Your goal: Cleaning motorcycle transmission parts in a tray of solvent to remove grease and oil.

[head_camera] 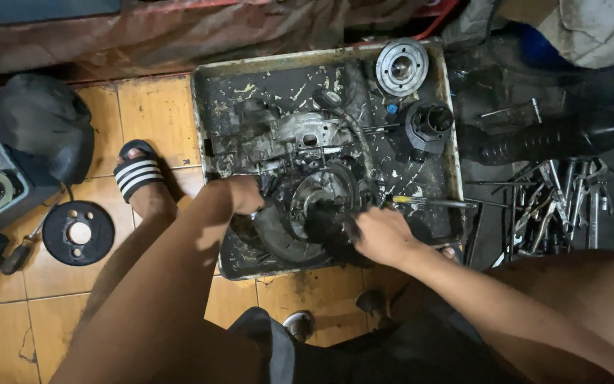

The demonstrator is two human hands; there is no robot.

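Note:
A greasy engine casing [300, 163] lies in a blackened metal tray [271, 71] on the tiled floor. My left hand [244, 193] grips the casing's left side near its round cover. My right hand [381, 235] is closed on a dark, grimy part [325, 224] at the casing's round opening; what it is cannot be made out. A screwdriver with a yellow-and-black handle [421, 202] lies just beyond my right hand.
A silver pulley disc [401, 66] and a black cylindrical part [428, 126] sit in the tray's far right. Several wrenches [563, 199] lie on the right. A black disc [78, 232] and screwdriver [19, 254] lie left, near my sandalled foot [138, 179].

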